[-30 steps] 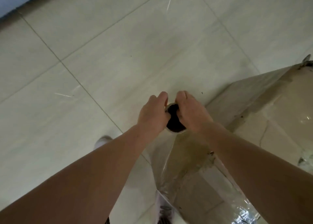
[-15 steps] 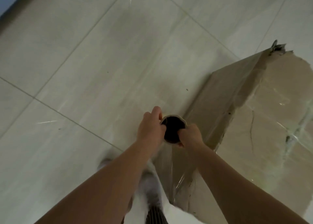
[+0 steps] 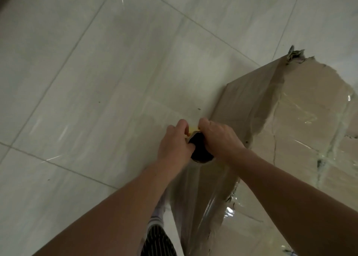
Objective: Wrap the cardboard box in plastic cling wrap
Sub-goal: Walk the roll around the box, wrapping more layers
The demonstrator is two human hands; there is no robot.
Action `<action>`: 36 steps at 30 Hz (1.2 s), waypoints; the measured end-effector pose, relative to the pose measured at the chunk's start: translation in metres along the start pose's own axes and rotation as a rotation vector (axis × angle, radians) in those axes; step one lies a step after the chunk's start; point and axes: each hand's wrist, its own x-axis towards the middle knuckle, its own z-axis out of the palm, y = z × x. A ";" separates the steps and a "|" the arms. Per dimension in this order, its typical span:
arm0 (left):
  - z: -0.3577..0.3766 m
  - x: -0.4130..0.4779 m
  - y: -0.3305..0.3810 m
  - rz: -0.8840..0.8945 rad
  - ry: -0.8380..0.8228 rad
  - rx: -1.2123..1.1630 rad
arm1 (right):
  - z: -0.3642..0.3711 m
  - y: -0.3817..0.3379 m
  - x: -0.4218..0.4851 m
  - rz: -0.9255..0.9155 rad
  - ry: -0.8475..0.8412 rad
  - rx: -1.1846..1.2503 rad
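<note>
Just right of the grips, the cardboard box stands on the tiled floor, shiny film already over its torn top. The left grip and right grip both curl round the upper end of the roll of wrap. Below them a clear sheet stretches toward the box.

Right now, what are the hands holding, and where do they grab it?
The cling wrap roll, by its top end: left hand and right hand on opposite sides.
</note>
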 end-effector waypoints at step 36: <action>-0.006 0.072 0.068 0.162 -0.145 0.299 | -0.012 0.044 0.021 0.753 0.206 0.920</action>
